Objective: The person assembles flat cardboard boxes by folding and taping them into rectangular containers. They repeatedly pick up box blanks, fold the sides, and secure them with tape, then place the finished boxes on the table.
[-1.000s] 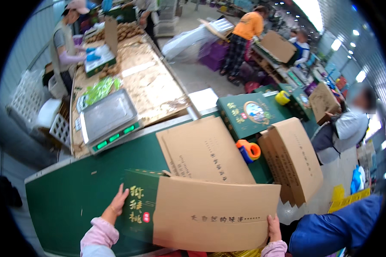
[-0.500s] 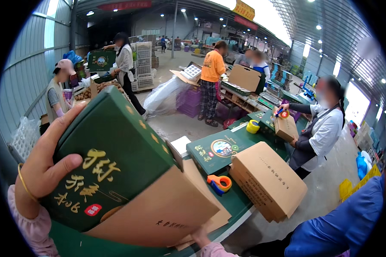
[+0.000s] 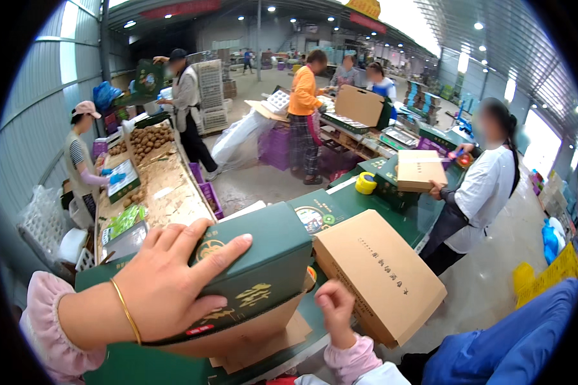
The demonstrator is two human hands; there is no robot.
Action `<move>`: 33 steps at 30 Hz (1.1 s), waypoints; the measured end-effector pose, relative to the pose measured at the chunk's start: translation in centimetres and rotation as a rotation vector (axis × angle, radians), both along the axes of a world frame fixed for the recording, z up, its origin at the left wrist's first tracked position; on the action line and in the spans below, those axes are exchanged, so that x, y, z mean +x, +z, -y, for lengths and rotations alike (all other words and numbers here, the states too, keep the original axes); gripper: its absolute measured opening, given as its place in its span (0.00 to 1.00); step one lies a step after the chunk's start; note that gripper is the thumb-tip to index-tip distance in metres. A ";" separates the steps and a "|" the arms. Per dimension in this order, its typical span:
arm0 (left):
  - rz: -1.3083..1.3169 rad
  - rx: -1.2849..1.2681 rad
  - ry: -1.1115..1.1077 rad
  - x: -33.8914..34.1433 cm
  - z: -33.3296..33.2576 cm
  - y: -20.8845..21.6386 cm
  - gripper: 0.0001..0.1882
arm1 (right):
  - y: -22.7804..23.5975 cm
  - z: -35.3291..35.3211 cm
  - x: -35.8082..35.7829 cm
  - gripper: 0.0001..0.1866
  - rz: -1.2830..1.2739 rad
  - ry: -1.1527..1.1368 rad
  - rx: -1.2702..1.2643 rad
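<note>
A green cardboard gift box point(image 3: 257, 237) with gold lettering stands tilted in front of me, its brown cardboard flap hanging down on the near side. My left hand point(image 3: 180, 276) grips it, fingers over the top and thumb on the front. Just right of the box, my right hand point(image 3: 336, 314) is raised with curled fingers, and nothing shows in them. Beside that hand is a stack of flat brown cartons point(image 3: 382, 276). Flat brown cardboard point(image 3: 263, 343) lies under the box. A tape dispenser is mostly hidden behind the box, only an orange bit showing.
Beyond the box, a yellow tape roll point(image 3: 366, 183) sits on the green table point(image 3: 347, 197). A co-worker point(image 3: 485, 186) at right holds a brown carton point(image 3: 421, 171). Left, a wooden table point(image 3: 173, 205) bears brown round fruit point(image 3: 149, 141). A blue sleeve point(image 3: 514, 333) is close at lower right.
The green box has swung down and to the right, becoming more upright. My left hand moved from its left side to its top. My right hand came up from beneath the flap.
</note>
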State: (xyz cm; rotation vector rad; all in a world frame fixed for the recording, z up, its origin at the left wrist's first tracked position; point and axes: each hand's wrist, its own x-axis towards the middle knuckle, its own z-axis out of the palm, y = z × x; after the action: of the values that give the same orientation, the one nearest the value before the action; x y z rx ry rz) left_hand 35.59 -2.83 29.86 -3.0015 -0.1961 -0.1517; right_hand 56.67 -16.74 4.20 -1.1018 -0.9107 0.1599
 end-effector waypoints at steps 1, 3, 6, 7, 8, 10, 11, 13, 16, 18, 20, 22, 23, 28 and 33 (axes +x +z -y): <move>0.026 -0.001 -0.003 -0.4 -0.3 -0.1 0.39 | 1.6 -0.2 1.2 0.10 0.040 0.104 0.102; 0.028 -0.061 0.004 -1.4 -1.5 -0.4 0.39 | 5.5 -2.5 2.1 0.25 0.174 0.169 0.197; 0.042 -0.082 0.000 -2.5 -3.2 -0.4 0.39 | 14.2 -5.7 2.9 0.33 0.707 0.261 0.185; 0.045 -0.085 -0.009 -2.7 -3.4 -0.4 0.38 | 17.2 -6.6 2.1 0.32 0.831 0.307 0.115; 0.033 -0.078 -0.035 -2.7 -3.3 -0.1 0.41 | 19.3 -7.9 1.2 0.30 0.955 0.330 0.106; 0.071 -0.107 0.002 -3.7 -3.3 -0.6 0.44 | 20.2 -9.5 0.1 0.25 1.010 0.461 0.014; 0.091 -0.124 0.002 -4.1 -3.6 -1.0 0.45 | 20.2 -9.7 0.4 0.23 1.023 0.514 -0.038; 0.046 -0.159 0.006 -5.2 -4.1 -1.1 0.46 | 19.3 -9.0 1.1 0.20 0.981 0.477 0.005; -0.022 -0.149 0.005 -7.3 -3.1 -0.9 0.45 | 17.6 -8.4 2.1 0.19 0.944 0.525 0.103; -0.062 -0.152 0.000 -7.4 -3.3 -2.6 0.44 | 15.8 -8.1 1.6 0.20 0.915 0.551 0.062; -0.094 -0.098 -0.060 -8.0 -4.0 -4.8 0.43 | 13.8 -8.1 1.2 0.20 0.921 0.540 0.036; -0.106 -0.255 -0.068 -7.8 -4.2 -6.5 0.42 | 12.3 -7.8 1.2 0.19 0.942 0.505 -0.092; -0.107 -0.209 -0.120 -7.5 -4.5 -7.2 0.41 | 12.0 -7.4 1.4 0.19 0.985 0.475 -0.150; 0.215 -0.319 -0.201 -11.1 -3.7 -10.1 0.28 | 9.7 -6.4 -0.3 0.20 0.961 0.255 -0.113; 0.261 -0.368 -0.148 -9.4 -1.2 -9.2 0.26 | 8.3 -3.1 0.4 0.26 0.974 0.172 -0.122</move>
State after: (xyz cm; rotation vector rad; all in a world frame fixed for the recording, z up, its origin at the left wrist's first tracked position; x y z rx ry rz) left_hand 26.15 -1.60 20.66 -3.3527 -0.0263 -0.5841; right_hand 57.07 -13.68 12.47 -1.2150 -1.8836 -0.2118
